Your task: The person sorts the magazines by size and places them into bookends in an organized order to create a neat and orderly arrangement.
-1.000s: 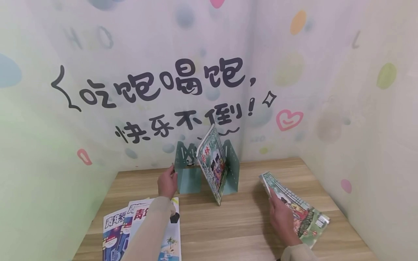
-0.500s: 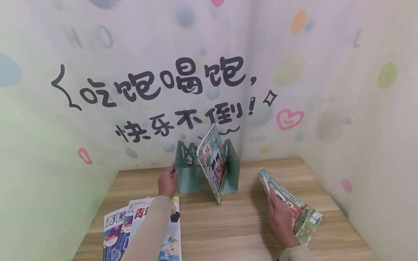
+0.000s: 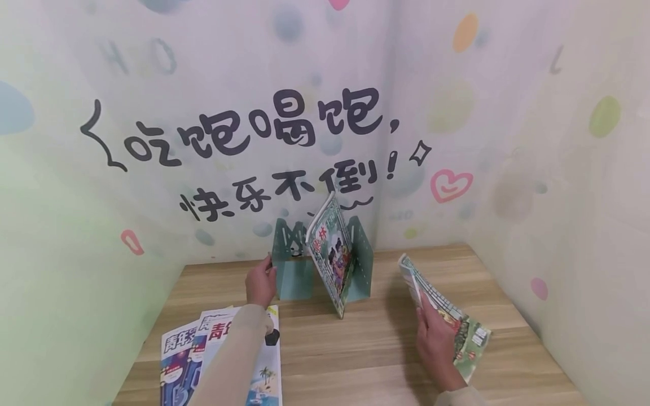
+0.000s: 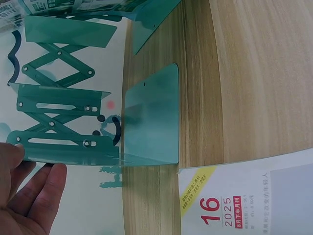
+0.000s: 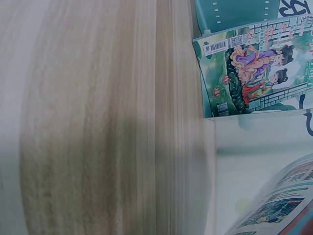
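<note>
A green expandable metal book rack [image 3: 295,281] with a crisscross back stands near the wall. My left hand [image 3: 260,286] pinches its left end plate; the left wrist view shows thumb and fingers [image 4: 53,191] at that plate's edge. One illustrated magazine [image 3: 332,254] stands in the rack near its right end, tilted and angled outward; its cover [image 5: 264,68] also shows in the right wrist view. Over the table's right side my right hand [image 3: 438,344] grips a second magazine [image 3: 472,341] with a similar cover, raised at a slant. Its inner pages [image 5: 279,210] show partly in the right wrist view.
Several overlapping magazines [image 3: 266,361] lie on the table at the front left, partly under my left forearm. The wooden table [image 3: 355,361] meets a printed curtain wall [image 3: 325,67] at the back, with walls on both sides.
My right hand's magazine has risen and turned steeper, its lower corner shifting left. The left hand, the rack and the standing magazine look unchanged.
</note>
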Available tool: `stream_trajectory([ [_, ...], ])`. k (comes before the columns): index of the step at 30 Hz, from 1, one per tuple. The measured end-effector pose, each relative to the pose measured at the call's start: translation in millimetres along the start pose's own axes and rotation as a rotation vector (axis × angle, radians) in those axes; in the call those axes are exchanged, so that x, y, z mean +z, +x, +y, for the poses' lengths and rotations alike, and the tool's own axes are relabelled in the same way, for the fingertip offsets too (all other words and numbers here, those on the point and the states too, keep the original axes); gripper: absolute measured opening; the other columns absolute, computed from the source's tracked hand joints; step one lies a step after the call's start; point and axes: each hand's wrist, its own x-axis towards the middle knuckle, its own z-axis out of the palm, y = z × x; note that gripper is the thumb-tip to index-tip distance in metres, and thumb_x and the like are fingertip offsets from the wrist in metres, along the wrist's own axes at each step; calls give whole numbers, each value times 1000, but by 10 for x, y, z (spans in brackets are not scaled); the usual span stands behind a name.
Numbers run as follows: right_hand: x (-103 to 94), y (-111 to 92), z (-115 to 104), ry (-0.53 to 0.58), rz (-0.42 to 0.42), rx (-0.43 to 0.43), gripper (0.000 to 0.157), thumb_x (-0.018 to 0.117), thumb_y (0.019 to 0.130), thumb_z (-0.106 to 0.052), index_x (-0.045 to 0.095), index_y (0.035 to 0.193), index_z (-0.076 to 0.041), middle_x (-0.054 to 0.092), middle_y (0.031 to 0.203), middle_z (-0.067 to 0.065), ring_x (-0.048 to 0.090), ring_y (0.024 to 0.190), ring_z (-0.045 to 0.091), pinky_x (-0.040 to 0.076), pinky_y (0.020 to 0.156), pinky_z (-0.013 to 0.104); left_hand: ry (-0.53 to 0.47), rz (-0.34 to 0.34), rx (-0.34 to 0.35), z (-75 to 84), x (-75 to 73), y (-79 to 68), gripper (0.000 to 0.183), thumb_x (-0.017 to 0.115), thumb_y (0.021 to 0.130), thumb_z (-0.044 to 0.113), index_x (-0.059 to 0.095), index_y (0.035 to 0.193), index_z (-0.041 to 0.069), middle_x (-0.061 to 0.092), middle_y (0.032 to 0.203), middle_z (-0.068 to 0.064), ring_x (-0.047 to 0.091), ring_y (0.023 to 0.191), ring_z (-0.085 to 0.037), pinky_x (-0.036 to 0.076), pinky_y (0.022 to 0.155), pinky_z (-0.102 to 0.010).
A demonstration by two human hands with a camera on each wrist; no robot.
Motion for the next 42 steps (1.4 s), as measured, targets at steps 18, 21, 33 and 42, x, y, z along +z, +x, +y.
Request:
stream_trajectory([
  [18,-96,20,-145,42,84,2,46,62,85,7,58,131,2,66,100,27,65,82,42,52,61,54,-1,2,5,56,-37,-34,42,53,100,12,48,142,9,59,131,-17,58,117,-34,50,93,-47],
  [21,-111,15,-164,51,84,8,47,62,85,9,57,131,3,66,103,28,65,85,42,52,64,53,-1,2,8,51,-36,-35,42,54,100,12,49,142,8,60,130,-17,58,117,-34,50,93,-48],
  [33,-123,23,-199,80,167,-59,44,63,86,4,60,129,2,67,108,25,66,87,39,55,74,42,-2,10,4,72,-38,-46,42,54,100,10,50,141,9,60,129,-17,59,116,-35,51,92,-48],
  [42,-114,21,-245,115,230,-103,35,54,98,-18,63,124,4,68,109,23,66,85,39,37,95,7,-7,3,-4,85,-36,-58,42,54,100,10,50,141,9,61,129,-17,59,116,-35,50,92,-49],
])
